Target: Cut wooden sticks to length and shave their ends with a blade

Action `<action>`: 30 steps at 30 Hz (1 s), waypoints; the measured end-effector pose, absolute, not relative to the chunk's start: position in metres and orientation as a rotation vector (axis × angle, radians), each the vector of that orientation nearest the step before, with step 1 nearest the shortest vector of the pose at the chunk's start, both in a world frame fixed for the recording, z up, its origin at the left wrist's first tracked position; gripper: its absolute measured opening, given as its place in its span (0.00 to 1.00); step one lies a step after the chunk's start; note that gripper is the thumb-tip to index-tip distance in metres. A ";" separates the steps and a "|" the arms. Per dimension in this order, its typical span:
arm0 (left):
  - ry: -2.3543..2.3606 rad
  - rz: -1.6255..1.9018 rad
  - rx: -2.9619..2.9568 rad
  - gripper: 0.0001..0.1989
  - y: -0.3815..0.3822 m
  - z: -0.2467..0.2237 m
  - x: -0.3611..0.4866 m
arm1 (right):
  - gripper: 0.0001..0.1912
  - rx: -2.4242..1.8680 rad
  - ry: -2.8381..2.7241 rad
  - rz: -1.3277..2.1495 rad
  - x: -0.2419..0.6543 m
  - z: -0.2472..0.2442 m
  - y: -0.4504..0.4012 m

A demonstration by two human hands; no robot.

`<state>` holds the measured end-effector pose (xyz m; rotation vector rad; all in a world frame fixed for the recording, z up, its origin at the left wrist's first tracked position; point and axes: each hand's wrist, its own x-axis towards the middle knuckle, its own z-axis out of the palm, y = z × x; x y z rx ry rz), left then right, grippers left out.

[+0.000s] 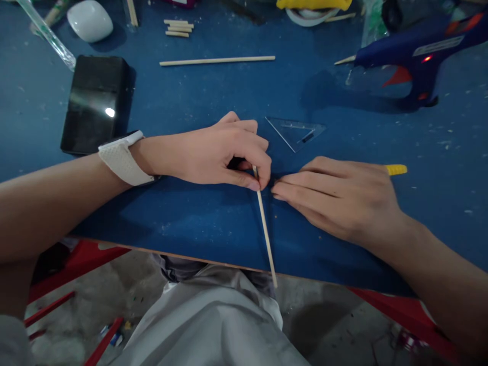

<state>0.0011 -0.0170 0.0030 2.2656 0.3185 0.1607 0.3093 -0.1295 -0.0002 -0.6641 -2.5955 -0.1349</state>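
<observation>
My left hand pinches a thin wooden stick between thumb and index finger. The stick slants toward me, its lower end reaching past the table's front edge. Just right of it, my right hand is closed with the fingertips close to the stick; I cannot tell whether they touch it. A slim tool with a yellow end pokes out behind the right hand, and the rest of it is hidden under the palm and fingers. Beyond the hands a clear set square lies flat on the blue table.
Another wooden stick lies farther back, with several short cut sticks behind it. A blue glue gun, its red light lit, is at the back right. On the left are a black box and a white rounded case.
</observation>
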 end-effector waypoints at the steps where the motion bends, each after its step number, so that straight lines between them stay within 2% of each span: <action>1: 0.321 0.159 2.264 0.16 -0.017 0.003 0.001 | 0.12 -0.666 -2.596 -0.124 0.310 0.000 -0.129; 7: 0.341 0.153 2.279 0.18 -0.018 0.003 0.002 | 0.14 -0.720 -2.606 -0.064 0.311 -0.001 -0.132; 17: 0.365 0.132 2.303 0.20 -0.018 0.002 0.003 | 0.11 -0.687 -2.639 -0.162 0.305 0.000 -0.133; 24: 0.351 0.125 2.307 0.17 -0.018 0.002 0.003 | 0.13 -0.703 -2.672 -0.150 0.307 0.000 -0.133; 30: 0.332 0.108 2.287 0.17 -0.018 0.007 0.004 | 0.09 -0.709 -2.621 -0.173 0.303 -0.002 -0.133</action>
